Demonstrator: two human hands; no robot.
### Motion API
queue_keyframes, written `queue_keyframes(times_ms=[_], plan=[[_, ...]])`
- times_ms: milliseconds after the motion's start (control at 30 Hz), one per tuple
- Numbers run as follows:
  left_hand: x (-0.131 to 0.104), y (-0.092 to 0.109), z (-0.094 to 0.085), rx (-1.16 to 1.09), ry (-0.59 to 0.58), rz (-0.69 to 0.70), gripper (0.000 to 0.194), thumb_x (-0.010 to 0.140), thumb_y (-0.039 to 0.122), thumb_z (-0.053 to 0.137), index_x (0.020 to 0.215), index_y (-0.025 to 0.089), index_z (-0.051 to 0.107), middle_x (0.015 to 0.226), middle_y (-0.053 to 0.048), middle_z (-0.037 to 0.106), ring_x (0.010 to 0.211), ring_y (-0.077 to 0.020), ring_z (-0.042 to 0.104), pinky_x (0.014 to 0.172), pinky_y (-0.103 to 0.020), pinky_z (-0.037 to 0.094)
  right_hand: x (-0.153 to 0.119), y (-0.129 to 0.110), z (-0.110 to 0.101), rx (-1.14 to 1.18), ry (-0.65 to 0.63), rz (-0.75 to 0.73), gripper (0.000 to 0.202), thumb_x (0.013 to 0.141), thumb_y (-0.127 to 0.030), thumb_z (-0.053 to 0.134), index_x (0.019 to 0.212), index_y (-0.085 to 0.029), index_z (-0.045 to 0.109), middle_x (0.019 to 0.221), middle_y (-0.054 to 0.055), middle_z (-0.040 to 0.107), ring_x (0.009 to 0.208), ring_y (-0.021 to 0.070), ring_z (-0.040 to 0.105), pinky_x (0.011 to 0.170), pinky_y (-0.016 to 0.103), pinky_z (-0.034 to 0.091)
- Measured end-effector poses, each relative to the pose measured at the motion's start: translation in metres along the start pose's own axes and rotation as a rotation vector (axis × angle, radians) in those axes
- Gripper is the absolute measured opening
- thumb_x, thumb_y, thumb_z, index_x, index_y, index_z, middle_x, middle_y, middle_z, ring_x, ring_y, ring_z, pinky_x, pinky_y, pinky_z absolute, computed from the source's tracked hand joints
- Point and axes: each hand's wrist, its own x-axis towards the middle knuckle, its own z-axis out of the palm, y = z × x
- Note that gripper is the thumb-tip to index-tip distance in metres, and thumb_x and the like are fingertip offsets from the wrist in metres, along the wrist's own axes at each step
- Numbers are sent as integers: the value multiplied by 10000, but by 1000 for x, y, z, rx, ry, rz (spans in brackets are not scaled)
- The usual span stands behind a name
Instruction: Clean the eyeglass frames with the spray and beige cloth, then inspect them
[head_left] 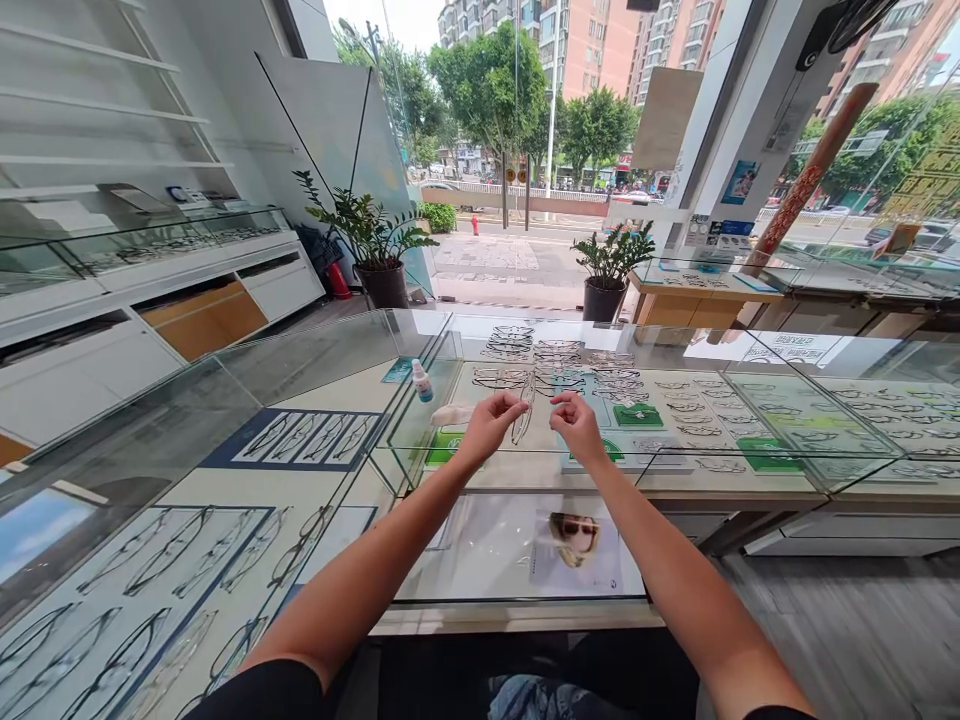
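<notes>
My left hand (pixel 491 425) pinches a thin-framed pair of eyeglasses (pixel 523 418), held upright on edge above the glass counter. Just to the right, my right hand (pixel 577 425) has its thumb and fingers curled together; whatever sits between them, if anything, is too small to make out. Beyond both hands, several rows of eyeglasses (pixel 559 354) lie on the counter top. A small spray bottle (pixel 421 382) with a white cap and blue label stands left of my left hand. A whitish cloth (pixel 451 416) lies close to that hand.
The glass display counter (pixel 510 470) stretches to both sides, with more frames inside. A tray of eyeglasses (pixel 300 438) lies in the left case. Beneath the glass is a poster (pixel 576 550). Two potted plants (pixel 384 285) stand beyond, before the glass door.
</notes>
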Motion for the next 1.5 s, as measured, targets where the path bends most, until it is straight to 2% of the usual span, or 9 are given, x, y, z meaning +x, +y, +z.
queue_keyframes(times_ms=[133,300,533,800,1000,1200,1367,1500], plan=[[-5,-2,1,-60,15,-5,524,769,689,874,864,197,720,935,-69,799,911,-192,711,880,-325,568,-4,-6,5,47,-48,-1,343,706,-309,699,1039,-237,663,711,-57,663,649,158,579,701,332,483],[-9,1,6,-107,-5,-28,541,749,697,900,856,201,713,902,-59,781,875,-190,697,831,-328,568,-6,-13,7,152,-110,39,349,702,-299,738,1032,-253,636,691,-62,682,689,187,659,744,360,549],[-17,6,14,-207,-23,-53,484,759,626,927,824,198,712,888,-48,777,861,-171,674,842,-311,509,-9,-16,3,226,-124,48,360,719,-312,800,1038,-256,643,706,-54,714,716,199,693,818,397,560],[-20,7,14,-256,-41,-62,495,757,626,928,828,198,690,912,-50,785,899,-185,703,892,-335,526,-12,-21,1,217,-151,32,378,749,-366,847,1047,-257,642,769,-32,749,779,216,738,849,405,556],[-20,7,14,-272,-78,-44,509,790,649,906,854,197,679,941,-68,801,921,-208,746,891,-345,534,-12,-21,0,196,-122,8,346,754,-364,841,1008,-261,630,779,-30,741,774,202,724,842,397,568],[-19,5,14,-253,-43,-39,506,774,645,924,834,199,694,917,-58,794,897,-189,711,881,-331,522,-13,-20,0,97,-81,-3,367,752,-429,881,1002,-250,681,772,-22,712,724,181,658,755,362,541],[-20,2,15,-254,-24,-27,517,746,656,950,841,200,726,900,-59,796,882,-193,695,865,-336,525,-16,-23,3,88,-122,17,413,750,-494,921,1000,-252,699,780,8,741,796,230,737,816,407,594],[-20,-2,16,-278,-29,-25,544,744,680,953,853,194,735,864,-40,766,828,-168,664,836,-328,531,-18,-26,4,108,-140,26,388,746,-505,930,959,-247,734,817,29,766,813,235,745,843,420,606]])
